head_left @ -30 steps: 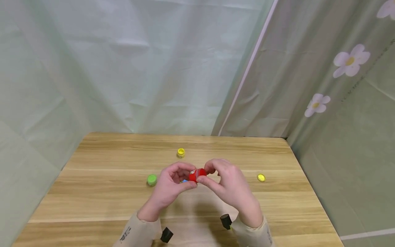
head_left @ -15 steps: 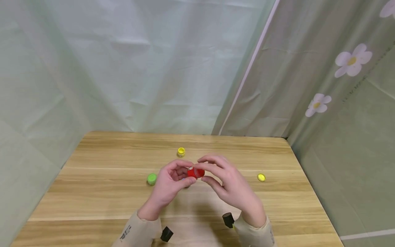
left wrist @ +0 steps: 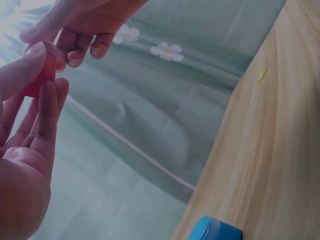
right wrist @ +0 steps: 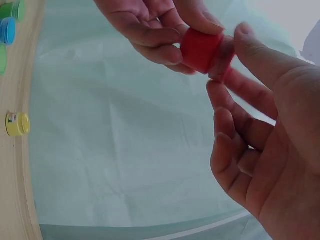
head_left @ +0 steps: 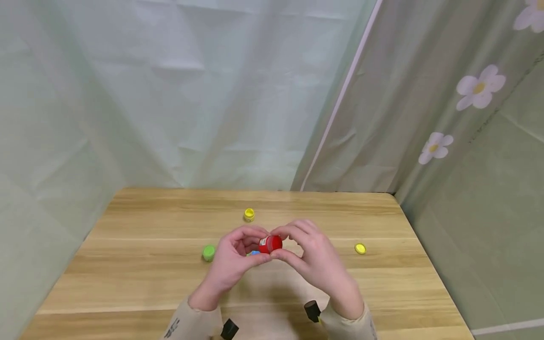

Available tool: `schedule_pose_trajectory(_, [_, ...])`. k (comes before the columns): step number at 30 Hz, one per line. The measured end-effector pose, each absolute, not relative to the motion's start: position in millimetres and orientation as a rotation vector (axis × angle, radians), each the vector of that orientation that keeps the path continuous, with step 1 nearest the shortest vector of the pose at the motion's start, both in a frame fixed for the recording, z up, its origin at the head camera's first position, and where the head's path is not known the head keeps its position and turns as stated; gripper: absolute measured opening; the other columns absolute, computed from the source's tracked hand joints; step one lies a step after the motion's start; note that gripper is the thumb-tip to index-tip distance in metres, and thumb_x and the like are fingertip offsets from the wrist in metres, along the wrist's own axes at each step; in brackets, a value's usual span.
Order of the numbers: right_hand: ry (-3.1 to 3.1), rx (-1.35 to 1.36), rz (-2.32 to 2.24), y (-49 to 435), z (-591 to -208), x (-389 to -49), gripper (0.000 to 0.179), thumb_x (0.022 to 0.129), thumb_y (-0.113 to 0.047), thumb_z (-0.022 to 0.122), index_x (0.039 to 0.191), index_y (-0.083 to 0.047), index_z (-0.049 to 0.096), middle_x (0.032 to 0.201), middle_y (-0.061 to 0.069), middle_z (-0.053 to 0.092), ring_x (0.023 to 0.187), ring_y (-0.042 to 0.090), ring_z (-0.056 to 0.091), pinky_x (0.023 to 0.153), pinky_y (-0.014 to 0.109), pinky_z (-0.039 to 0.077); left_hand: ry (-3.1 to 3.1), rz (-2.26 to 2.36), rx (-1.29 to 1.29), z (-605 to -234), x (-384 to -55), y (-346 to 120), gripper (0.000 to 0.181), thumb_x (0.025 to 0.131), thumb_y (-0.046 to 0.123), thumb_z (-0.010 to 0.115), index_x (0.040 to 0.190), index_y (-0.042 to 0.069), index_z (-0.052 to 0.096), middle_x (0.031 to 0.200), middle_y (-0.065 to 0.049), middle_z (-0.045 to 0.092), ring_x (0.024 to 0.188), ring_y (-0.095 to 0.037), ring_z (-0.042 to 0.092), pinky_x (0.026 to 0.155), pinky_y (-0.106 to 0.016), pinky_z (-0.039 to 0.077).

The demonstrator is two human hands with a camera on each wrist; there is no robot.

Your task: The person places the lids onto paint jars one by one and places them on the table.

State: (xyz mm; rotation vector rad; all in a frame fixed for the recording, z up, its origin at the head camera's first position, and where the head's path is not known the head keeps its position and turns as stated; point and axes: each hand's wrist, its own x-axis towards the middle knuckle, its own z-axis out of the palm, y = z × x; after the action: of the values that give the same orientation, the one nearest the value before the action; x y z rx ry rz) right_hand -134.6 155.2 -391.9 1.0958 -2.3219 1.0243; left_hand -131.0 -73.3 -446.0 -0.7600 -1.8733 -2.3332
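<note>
A small red jar (head_left: 270,244) is held up above the wooden table, tilted on its side with its lid end toward the right. My left hand (head_left: 229,259) grips the jar's body between thumb and fingers. Thumb and fingers of my right hand (head_left: 318,259) curl around the lid (right wrist: 223,59), which looks on the jar and is slightly blurred in the right wrist view. Beneath the hands stands a blue jar (left wrist: 215,229), mostly hidden in the head view.
On the table (head_left: 148,283) a green-lidded jar (head_left: 208,253) stands left of the hands. An open yellow jar (head_left: 249,215) stands farther back, and its loose yellow lid (head_left: 360,248) lies at the right. Curtains (head_left: 212,94) hang behind the table.
The right fingers lifted away from the red jar's lid half a second ago and are now back around it. The left hand keeps its grip on the jar.
</note>
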Motion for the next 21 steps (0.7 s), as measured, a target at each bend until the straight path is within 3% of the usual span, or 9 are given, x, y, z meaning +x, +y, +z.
schedule_pose_trajectory(8, [-2.377, 0.931, 1.003, 150.2, -392.0, -130.8, 0.027, 0.089, -0.035, 0.09, 0.107, -0.02, 0.076, 0.097, -0.011, 0.068, 0.095, 0.01, 0.058, 0.072, 0.027, 0.049, -1.864, -2.341, -0.765, -444.0, -129.9, -72.5, 0.04, 0.083, -0.013, 0.085, 0.118, -0.004, 0.069, 0.119, -0.009, 0.071, 0.101, -0.02, 0.074, 0.09, -0.033, 0.061])
schedule_pose_trajectory(11, [-2.39, 0.891, 1.011, 150.4, -390.9, -129.8, 0.024, 0.095, -0.034, 0.084, 0.111, -0.019, 0.076, 0.102, -0.009, 0.069, 0.099, 0.012, 0.058, 0.078, 0.032, 0.051, -1.868, -2.336, -0.761, -443.3, -129.8, -71.6, 0.041, 0.083, -0.012, 0.085, 0.12, -0.005, 0.068, 0.117, -0.007, 0.072, 0.099, -0.018, 0.074, 0.088, -0.033, 0.062])
schedule_pose_trajectory(14, [-2.384, 0.907, 1.031, 153.0, -389.5, -129.7, 0.028, 0.1, -0.033, 0.077, 0.123, -0.018, 0.075, 0.117, -0.006, 0.069, 0.111, 0.016, 0.057, 0.089, 0.038, 0.051, -1.872, -2.342, -0.734, -443.3, -129.6, -71.9, 0.041, 0.084, -0.011, 0.084, 0.122, -0.006, 0.067, 0.114, -0.007, 0.074, 0.098, -0.018, 0.074, 0.087, -0.032, 0.062])
schedule_pose_trajectory(18, [-2.346, 1.058, 1.019, 156.8, -388.3, -131.9, 0.032, 0.107, -0.03, 0.069, 0.136, -0.017, 0.071, 0.135, -0.004, 0.065, 0.124, 0.02, 0.055, 0.1, 0.041, 0.05, -1.881, -2.353, -0.684, -442.4, -129.1, -74.0, 0.041, 0.087, -0.008, 0.083, 0.124, -0.007, 0.066, 0.113, -0.006, 0.075, 0.097, -0.018, 0.073, 0.087, -0.031, 0.062])
schedule_pose_trajectory(21, [-2.306, 1.189, 0.985, 156.8, -388.0, -134.0, 0.034, 0.107, -0.024, 0.069, 0.14, -0.016, 0.068, 0.139, -0.003, 0.064, 0.127, 0.021, 0.056, 0.104, 0.039, 0.049, -1.885, -2.358, -0.666, -441.6, -128.3, -75.8, 0.041, 0.089, -0.005, 0.084, 0.126, -0.008, 0.065, 0.116, -0.006, 0.074, 0.099, -0.018, 0.072, 0.088, -0.03, 0.062])
